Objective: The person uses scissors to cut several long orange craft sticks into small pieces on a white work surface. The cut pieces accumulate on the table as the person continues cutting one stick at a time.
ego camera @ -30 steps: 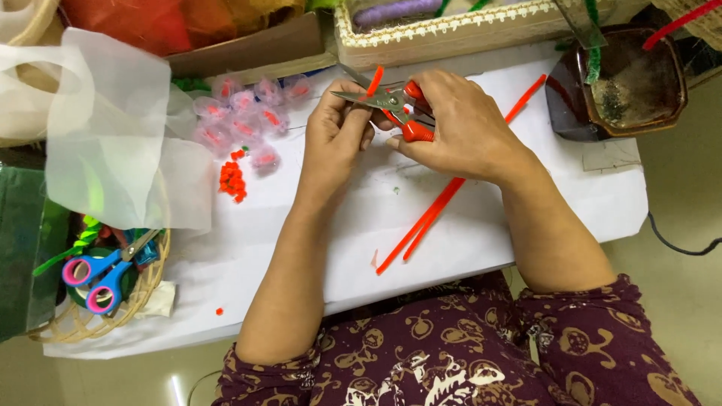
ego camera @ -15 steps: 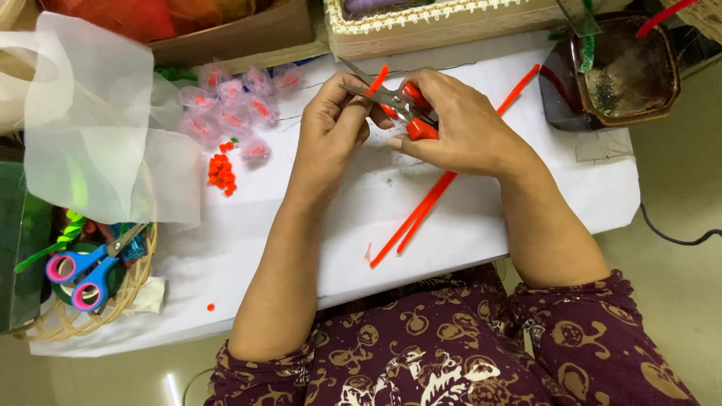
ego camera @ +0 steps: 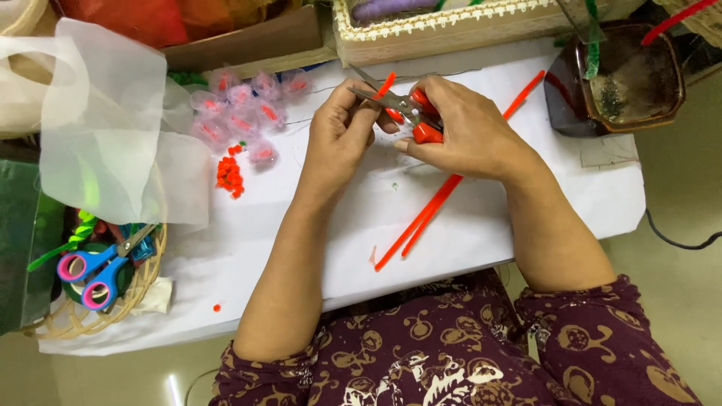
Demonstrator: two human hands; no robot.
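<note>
right hand is closed round small orange-handled snips; left hand pinches a thin orange stick at the blades. looks light and bendy, best gripped close to the cut.

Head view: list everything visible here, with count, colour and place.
snips: one, red handles, metal blades, in the right hand
red sticks: two long ones, on the white table below the hands
red bits: small pile, left of the left hand
wrapped pieces: several, clear pink with red inside, upper left of the table
scissors: one pair, blue and pink, in the wicker basket at far left
sheer fabric: white, over the left edge
brown dish: one, top right
lace-trimmed box: one, top centre
left hand: at the blades
right hand: gripping the snips
</note>
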